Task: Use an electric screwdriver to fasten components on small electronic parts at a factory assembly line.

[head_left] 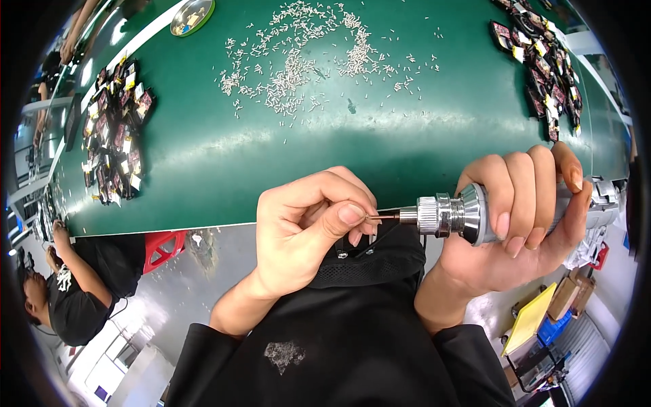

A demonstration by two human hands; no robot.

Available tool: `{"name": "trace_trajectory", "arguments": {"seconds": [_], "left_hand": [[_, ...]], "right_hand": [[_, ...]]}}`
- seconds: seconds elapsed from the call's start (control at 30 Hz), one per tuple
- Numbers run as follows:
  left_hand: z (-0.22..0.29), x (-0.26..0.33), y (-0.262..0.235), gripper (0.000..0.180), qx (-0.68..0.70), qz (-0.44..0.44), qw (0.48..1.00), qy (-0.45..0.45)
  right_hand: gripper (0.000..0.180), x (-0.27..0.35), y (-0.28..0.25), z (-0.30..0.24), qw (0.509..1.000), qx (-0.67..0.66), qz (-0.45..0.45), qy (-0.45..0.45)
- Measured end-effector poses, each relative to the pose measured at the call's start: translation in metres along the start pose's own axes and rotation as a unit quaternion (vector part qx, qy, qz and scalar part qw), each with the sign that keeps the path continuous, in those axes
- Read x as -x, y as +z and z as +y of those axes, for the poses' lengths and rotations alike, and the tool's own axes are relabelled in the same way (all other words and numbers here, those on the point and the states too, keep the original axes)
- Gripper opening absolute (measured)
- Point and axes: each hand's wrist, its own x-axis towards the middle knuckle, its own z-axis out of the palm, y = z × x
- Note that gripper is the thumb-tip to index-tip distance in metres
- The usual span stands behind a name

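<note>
An electric screwdriver (451,216) with a knurled metal collar and grey body lies level in front of me, its thin bit (390,216) pointing left. Around its body my right hand (525,203) is wrapped, palm up. My left hand (302,220) is pinched at the bit's tip, thumb against forefinger; whether a small screw sits between them is hidden. Both hands are above the near edge of the green table (217,169). Farther back, a loose spread of small silvery screws (291,78) covers the tabletop.
Piles of small black parts with yellow and white labels lie at the left (115,139) and far right (542,68). A green-rimmed bowl (205,22) stands at the far left. Below the edge is a black mesh pouch (373,268). Another person (78,298) sits at the left near a red stool (163,251).
</note>
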Motion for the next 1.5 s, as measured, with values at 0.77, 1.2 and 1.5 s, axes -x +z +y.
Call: {"name": "trace_trajectory", "arguments": {"seconds": [0.77, 1.2, 1.5], "left_hand": [[0.009, -0.024, -0.001, 0.005, -0.432, -0.048, 0.888, 0.153], [0.11, -0.192, -0.096, 0.015, -0.713, 0.114, 0.656, 0.22], [0.092, -0.311, -0.15, 0.038, -0.809, 0.22, 0.534, 0.104]], "right_hand": [[0.015, -0.007, -0.023, -0.007, 0.998, 0.056, -0.029, 0.012], [0.011, 0.012, -0.039, 0.008, 0.987, 0.019, 0.158, 0.019], [0.012, 0.013, -0.041, 0.006, 0.992, 0.04, 0.112, 0.048]]}}
